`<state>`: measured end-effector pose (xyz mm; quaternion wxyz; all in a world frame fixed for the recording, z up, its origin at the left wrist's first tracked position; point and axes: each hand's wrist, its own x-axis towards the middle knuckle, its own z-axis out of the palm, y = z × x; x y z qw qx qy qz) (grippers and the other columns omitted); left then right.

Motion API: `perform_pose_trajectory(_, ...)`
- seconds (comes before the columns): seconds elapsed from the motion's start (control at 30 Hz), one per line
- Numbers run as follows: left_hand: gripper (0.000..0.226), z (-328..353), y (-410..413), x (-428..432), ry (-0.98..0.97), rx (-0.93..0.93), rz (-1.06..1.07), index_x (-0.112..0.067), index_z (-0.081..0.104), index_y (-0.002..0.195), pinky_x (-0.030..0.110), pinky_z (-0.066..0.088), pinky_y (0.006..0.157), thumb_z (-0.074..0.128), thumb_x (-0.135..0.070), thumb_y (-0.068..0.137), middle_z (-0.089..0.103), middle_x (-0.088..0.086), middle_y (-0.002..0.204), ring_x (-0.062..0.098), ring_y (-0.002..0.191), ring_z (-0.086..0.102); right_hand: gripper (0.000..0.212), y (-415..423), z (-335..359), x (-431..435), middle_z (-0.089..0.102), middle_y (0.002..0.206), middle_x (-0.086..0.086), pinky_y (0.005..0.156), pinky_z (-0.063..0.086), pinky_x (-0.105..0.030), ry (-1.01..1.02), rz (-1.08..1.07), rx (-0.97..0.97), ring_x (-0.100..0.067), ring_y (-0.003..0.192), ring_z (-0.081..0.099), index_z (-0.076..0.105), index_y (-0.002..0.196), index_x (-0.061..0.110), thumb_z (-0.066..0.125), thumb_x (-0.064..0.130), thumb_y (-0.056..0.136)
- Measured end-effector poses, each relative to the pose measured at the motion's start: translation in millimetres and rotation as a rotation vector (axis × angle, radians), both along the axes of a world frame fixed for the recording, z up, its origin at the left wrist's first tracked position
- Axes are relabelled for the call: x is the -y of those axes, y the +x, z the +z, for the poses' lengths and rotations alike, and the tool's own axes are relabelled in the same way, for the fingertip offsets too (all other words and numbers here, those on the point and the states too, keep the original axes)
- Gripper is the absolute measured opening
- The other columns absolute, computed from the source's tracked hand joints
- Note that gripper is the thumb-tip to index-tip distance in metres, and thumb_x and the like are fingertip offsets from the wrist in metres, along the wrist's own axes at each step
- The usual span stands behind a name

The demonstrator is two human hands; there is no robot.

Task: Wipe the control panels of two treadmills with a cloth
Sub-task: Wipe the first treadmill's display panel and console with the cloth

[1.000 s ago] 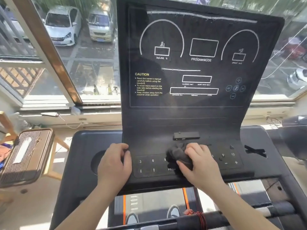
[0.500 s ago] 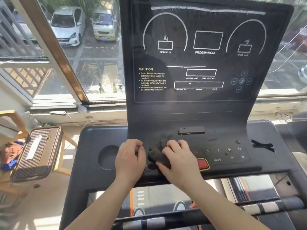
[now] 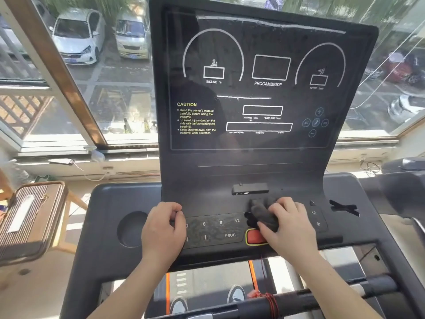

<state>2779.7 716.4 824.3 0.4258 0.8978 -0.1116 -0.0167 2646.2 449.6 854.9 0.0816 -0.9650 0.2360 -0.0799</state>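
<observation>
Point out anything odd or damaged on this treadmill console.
The centre label reads PROGAM/MODE, a misspelling. A whitish streak runs across the top of the display panel; it could be a smear or a reflection. No damage shows.

An upper-floor exercise room: a black treadmill with a tall display console (image 3: 264,157) stands against wide glass windows (image 3: 110,93) overlooking white parked cars (image 3: 76,40) outside.

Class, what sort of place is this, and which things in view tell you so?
Probably an upstairs exercise room: a treadmill console stands by a large window that looks down on parked cars.
</observation>
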Motion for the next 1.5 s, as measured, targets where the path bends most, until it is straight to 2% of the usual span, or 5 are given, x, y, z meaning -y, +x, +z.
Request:
perform_pose_trajectory(0.23,0.015,8.6,-1.0,6.4,0.082,-0.024,0.028,-0.03,0.062,0.088,0.018,0.038,0.063,0.058,-0.026,0.102,0.061,-0.018,0.084,0.004,0.083,0.056,0.03,-13.0,6.7,42.1,0.054,0.116,0.017,0.069,0.048,-0.024,0.059,0.245,-0.012,-0.014,0.111,0.048,0.065,0.097,0.031,0.08,0.05,0.08)
perform_pose_trajectory(0.43,0.037,29.4,-0.5,31.7,0.277,-0.036,0.058,-0.029,0.059,0.078,0.038,0.055,0.068,0.044,-0.048,0.106,0.062,-0.014,0.07,0.011,0.07,0.059,0.036,-9.5,-6.2,85.1,0.057,0.123,-0.007,0.077,0.051,-0.044,-0.001,-0.298,0.03,-0.039,0.11,0.048,0.07,0.104,0.015,0.08,0.042,0.084)
perform_pose_trajectory(0.67,0.025,49.6,-42.3,116.0,0.056,0.003,-0.264,-0.025,0.061,0.078,0.036,0.051,0.072,0.055,-0.032,0.102,0.062,-0.009,0.076,0.01,0.079,0.058,0.036,-30.4,-20.9,101.2,0.064,0.115,-0.002,0.072,0.058,-0.042,-0.072,0.155,0.14,-0.035,0.107,0.055,0.075,0.099,0.017,0.088,0.041,0.077)
perform_pose_trajectory(0.87,0.026,43.3,-74.1,162.9,0.066,-0.018,-0.411,-0.029,0.057,0.078,0.034,0.05,0.073,0.05,-0.04,0.101,0.061,-0.012,0.075,0.009,0.077,0.056,0.037,-29.2,-21.8,131.7,0.058,0.117,-0.012,0.07,0.053,-0.046,-0.072,-0.349,0.102,-0.041,0.103,0.048,0.072,0.099,0.009,0.081,0.041,0.083)
perform_pose_trajectory(1.5,0.02,40.4,-86.2,120.5,-0.041,-0.07,-0.259,-0.029,0.066,0.081,0.022,0.049,0.069,0.062,-0.028,0.101,0.066,-0.017,0.079,0.007,0.079,0.062,0.027,13.4,5.9,104.2,0.059,0.12,-0.005,0.068,0.047,-0.037,0.01,-0.108,0.13,-0.033,0.11,0.051,0.067,0.109,0.016,0.075,0.034,0.091)
